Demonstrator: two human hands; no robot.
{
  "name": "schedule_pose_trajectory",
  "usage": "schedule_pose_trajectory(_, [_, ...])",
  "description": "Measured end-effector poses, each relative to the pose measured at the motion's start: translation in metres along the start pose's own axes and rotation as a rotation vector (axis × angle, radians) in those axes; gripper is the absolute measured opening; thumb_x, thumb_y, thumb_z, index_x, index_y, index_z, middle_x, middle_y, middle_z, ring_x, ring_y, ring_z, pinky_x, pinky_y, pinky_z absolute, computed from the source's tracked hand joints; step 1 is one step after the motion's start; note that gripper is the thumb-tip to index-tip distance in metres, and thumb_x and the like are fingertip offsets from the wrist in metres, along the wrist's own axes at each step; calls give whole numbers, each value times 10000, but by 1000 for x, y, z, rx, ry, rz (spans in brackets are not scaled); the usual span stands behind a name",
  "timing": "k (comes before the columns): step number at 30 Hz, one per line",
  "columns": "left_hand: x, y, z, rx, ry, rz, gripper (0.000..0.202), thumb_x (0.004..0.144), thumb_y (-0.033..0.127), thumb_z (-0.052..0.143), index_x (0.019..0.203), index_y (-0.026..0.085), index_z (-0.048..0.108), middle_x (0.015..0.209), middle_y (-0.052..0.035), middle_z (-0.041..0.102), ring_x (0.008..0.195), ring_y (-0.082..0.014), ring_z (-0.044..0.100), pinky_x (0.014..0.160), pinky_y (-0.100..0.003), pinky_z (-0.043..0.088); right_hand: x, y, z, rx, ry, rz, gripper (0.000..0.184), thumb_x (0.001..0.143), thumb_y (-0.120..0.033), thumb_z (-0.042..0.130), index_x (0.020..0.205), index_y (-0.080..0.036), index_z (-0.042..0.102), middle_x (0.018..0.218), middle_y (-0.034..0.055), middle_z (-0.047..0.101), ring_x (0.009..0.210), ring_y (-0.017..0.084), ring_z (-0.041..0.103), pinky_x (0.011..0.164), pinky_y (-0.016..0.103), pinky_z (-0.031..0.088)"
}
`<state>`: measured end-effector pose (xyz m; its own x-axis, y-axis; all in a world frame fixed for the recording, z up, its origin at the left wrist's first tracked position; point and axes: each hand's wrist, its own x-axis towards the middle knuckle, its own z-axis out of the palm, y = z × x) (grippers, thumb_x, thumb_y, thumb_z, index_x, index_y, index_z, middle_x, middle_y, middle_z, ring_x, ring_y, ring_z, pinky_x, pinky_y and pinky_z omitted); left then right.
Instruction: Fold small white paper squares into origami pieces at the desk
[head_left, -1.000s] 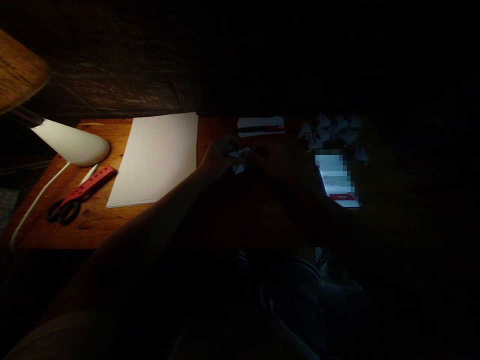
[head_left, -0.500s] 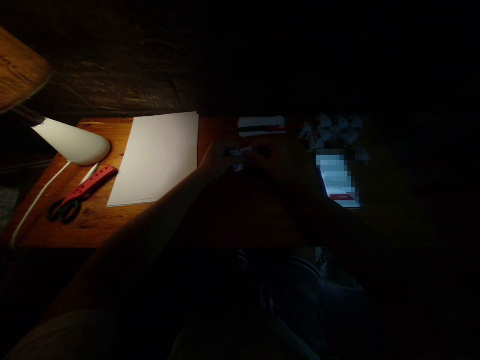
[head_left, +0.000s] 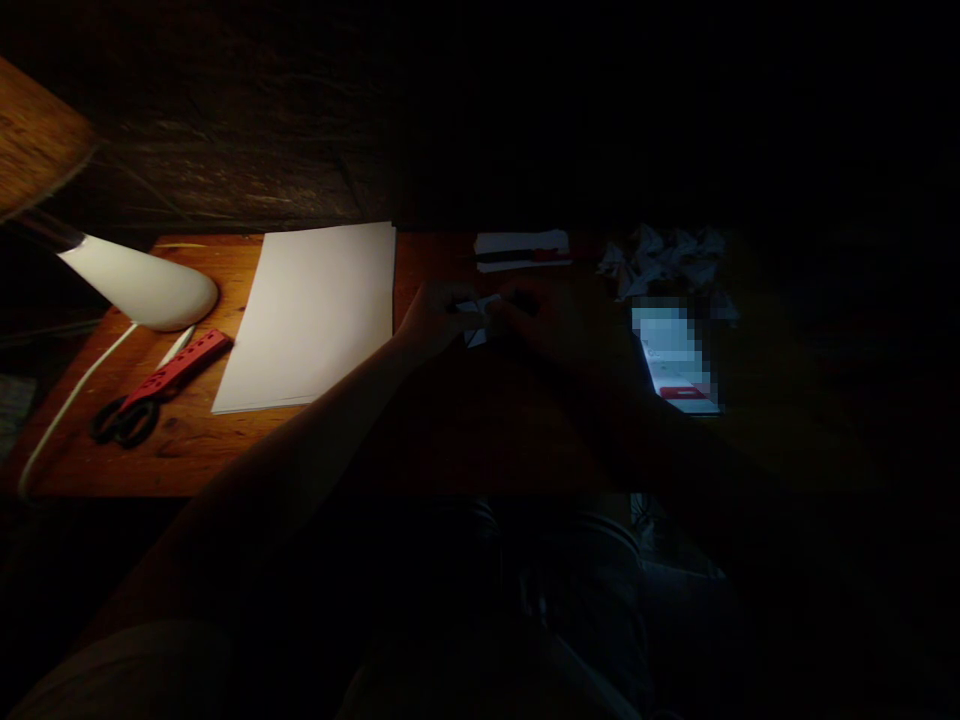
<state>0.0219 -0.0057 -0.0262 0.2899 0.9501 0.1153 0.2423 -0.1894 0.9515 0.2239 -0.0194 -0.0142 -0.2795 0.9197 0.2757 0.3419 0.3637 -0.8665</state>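
A small folded piece of white paper [head_left: 478, 334] is held between my two hands over the middle of the wooden table [head_left: 442, 440]. My left hand [head_left: 433, 318] grips its left side with thumb and fingers closed. From the other side my right hand [head_left: 531, 318] pinches the paper, its thumb near the middle; most of this hand is in deep shadow. The exact folds are too dark to make out. Just beyond my hands lies a small stack of paper slips [head_left: 523, 243] with a dark, partly red, slim tool [head_left: 551, 256] across it.
At left a lamp [head_left: 142, 285] lights a stack of white sheets [head_left: 311, 315]. Scissors with black handles [head_left: 135, 420] lie beside it, near a red holed strip [head_left: 180, 365]. At right are a lit phone [head_left: 675, 350] and several folded paper pieces [head_left: 667, 262].
My hands stay in nearly the same place, still holding the paper. The folded paper's visible lower part has shifted slightly. The view has moved very little.
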Motion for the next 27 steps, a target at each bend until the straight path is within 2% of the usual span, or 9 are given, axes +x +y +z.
schedule_pose_trajectory(6, [-2, 2, 2, 37, 37, 9, 202, 701, 252, 813, 665, 187, 626, 589, 36, 549, 559, -111, 487, 509, -235, 337, 0, 4, 0, 7, 9, -36, 253, 947, -425, 744, 790, -230, 709, 801, 11, 726, 773, 195, 641, 722, 319, 499])
schedule_pose_trajectory(15, [-1, -2, 0, 35, 74, -19, 171, 694, 192, 803, 687, 189, 632, 601, 36, 548, 572, -121, 495, 524, -251, 339, 3, 10, 1, -34, -18, -20, 380, 887, -552, 800, 734, -235, 656, 754, -3, 654, 771, 197, 597, 701, 316, 464])
schedule_pose_trajectory(27, [-2, -1, 2, 40, 65, 4, 198, 692, 229, 800, 665, 195, 608, 581, 40, 518, 548, -108, 455, 499, -243, 297, 3, 7, 1, 2, -23, -12, 328, 892, -475, 794, 726, -240, 636, 750, -10, 650, 742, 182, 586, 692, 314, 464])
